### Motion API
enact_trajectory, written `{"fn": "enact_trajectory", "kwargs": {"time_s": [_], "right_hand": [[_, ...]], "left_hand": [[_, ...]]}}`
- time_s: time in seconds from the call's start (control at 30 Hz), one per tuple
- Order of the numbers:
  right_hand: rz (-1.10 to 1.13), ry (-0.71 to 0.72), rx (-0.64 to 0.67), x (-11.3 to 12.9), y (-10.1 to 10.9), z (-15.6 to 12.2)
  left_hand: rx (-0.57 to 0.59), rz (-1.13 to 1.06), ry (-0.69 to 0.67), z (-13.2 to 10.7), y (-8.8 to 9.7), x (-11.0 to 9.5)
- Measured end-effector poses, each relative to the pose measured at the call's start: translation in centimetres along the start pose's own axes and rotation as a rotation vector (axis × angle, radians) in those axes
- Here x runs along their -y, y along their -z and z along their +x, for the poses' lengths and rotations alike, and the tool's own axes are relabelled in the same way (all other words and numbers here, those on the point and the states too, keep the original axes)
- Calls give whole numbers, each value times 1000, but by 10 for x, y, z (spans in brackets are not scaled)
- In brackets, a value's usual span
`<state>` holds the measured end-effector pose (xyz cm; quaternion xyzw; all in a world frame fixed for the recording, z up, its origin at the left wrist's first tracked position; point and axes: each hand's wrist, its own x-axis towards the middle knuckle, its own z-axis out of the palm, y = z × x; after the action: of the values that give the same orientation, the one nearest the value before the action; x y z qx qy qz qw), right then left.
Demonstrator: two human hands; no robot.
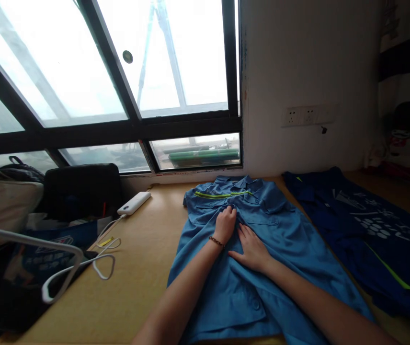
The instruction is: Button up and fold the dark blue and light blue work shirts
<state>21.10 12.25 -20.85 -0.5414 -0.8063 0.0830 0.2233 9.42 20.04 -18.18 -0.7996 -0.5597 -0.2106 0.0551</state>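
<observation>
A blue work shirt (291, 239) with a yellow-green stripe across its chest lies spread on the wooden table, collar towards the wall. My left hand (225, 224), with a beaded bracelet at the wrist, is closed on the shirt's front near the middle, pinching the fabric. Just to the right and nearer to me, my right hand (251, 250) rests flat on the shirt with fingers stretched and thumb apart. The cloth is wrinkled around both hands. A button shows near the lower hem.
A dark blue garment (370, 220) with white print lies to the right. On the left are a white power bank (134, 203) with a cable (99, 258), a black chair back (82, 189) and bags. Behind the table (136, 268) stand a window and a wall with sockets (301, 115).
</observation>
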Motion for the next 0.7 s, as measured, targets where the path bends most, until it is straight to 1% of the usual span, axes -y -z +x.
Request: {"fn": "enact_trajectory", "kwargs": {"time_s": [0.07, 0.13, 0.23, 0.3, 0.4, 0.5, 0.6, 0.7], "right_hand": [[30, 5, -21, -1, 1, 1], [76, 12, -46, -3, 2, 1], [153, 1, -101, -6, 1, 3], [196, 0, -129, -8, -1, 3], [223, 4, -151, -8, 0, 3], [221, 5, -155, -4, 6, 0], [224, 10, -162, 4, 18, -3], [208, 2, -191, 15, 29, -7]], "left_hand": [[34, -170, 52, -10, -4, 3], [80, -409, 128, -19, -6, 10], [259, -827, 224, -32, -6, 17], [355, -1022, 282, -37, -3, 15], [432, -1166, 330, -40, 2, 6], [470, -1225, 368, -40, 7, -1], [498, -1292, 452, -40, 12, 0], [531, -1443, 541, -41, 14, 2]]}}
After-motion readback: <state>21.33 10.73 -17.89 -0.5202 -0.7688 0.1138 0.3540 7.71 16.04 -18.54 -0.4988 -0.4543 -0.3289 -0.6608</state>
